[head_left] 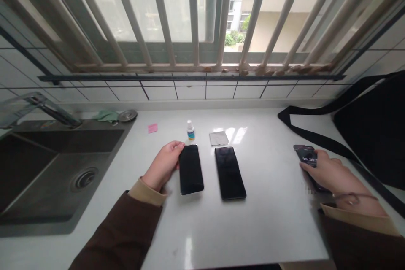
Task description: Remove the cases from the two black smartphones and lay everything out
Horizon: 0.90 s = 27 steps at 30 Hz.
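Smartphone (191, 169): black, screen dark, lying flat. Second smartphone (230, 173): likewise, just beside it. Third smartphone (306, 156): hand-held, tilted, white digits on dark screen.

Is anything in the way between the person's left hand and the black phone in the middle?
Yes. Another black phone lies on the counter directly between the left hand and the middle phone, with the hand's fingers touching its edge.
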### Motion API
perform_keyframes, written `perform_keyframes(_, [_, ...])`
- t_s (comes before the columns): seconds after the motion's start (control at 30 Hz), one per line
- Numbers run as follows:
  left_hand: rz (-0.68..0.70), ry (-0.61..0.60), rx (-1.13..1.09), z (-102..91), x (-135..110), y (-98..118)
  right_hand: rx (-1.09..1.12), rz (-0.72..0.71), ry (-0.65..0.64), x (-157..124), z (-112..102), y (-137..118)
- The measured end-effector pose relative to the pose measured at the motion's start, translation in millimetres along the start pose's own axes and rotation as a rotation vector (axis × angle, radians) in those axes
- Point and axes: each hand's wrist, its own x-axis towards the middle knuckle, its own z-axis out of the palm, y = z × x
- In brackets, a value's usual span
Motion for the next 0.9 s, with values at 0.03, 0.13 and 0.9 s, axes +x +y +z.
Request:
perform_keyframes(0.03, [-0.004, -0.004, -0.009, 0.0, 0.0, -0.3, -0.029, 0.011, -0.036, 1.6, -0.5, 0.4])
perform_keyframes(0.13, [-0.009, -0.017, -0.039, 0.3, -0.4, -0.5, -0.092, 0.052, -0.104, 2.0, -12.0, -8.4])
perform_keyframes(0.9, [0.033, -0.289, -0.171, 22.1, -21.6, 12.9, 1.402, -0.401, -0.666, -114.8, -45.8, -301.1])
